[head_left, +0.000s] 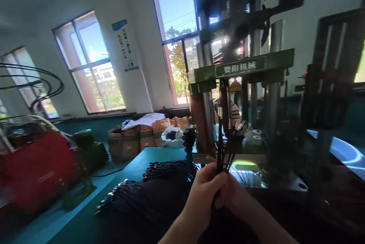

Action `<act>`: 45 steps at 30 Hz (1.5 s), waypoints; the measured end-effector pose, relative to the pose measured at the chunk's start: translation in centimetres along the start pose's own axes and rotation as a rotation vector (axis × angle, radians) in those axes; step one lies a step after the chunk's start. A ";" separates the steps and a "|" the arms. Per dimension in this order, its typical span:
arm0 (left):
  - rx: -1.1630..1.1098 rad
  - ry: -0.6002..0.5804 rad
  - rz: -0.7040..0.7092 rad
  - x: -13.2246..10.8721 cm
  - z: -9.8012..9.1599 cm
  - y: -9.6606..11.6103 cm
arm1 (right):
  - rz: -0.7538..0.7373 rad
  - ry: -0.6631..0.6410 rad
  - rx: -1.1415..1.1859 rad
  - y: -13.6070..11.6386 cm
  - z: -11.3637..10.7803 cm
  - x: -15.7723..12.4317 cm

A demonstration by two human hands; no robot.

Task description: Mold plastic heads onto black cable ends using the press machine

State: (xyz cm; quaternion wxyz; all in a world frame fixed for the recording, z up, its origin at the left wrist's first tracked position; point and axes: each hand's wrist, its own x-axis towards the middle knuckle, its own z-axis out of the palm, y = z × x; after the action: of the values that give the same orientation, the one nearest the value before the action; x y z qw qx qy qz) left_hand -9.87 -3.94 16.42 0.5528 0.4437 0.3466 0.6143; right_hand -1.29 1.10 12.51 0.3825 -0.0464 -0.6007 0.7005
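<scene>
Both of my hands meet at the lower middle, in front of a press. My left hand [203,187] is closed around a bunch of thin black cables [220,149], which stand upright out of the grip with pale connector ends at the top. Against it, my right hand [232,194] is also closed on the bunch, its fingers partly hidden behind the left hand. To the left, a bundle of black cables with shiny metal ends [114,194] lies on the teal table [154,154]. Behind that bundle lies another pile of black cables [168,168].
The press, with a green crosspiece [242,65] and metal columns [275,103], rises just ahead. Brown sacks [131,143] and a white bag of dark pieces [172,137] stand beyond the table. A blurred red machine [42,168] is at far left. A blue basin [346,150] is at right.
</scene>
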 end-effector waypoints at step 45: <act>0.548 0.174 -0.167 -2.6 1.4 -14.6 | 0.232 0.765 -0.036 2.1 -10.4 -14.8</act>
State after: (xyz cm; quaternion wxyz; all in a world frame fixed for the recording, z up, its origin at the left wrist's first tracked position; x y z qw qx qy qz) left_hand -3.17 -4.42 3.12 0.4294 0.4921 0.5807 0.4861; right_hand 13.57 0.79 2.01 0.4961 -0.3782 -0.4179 0.6604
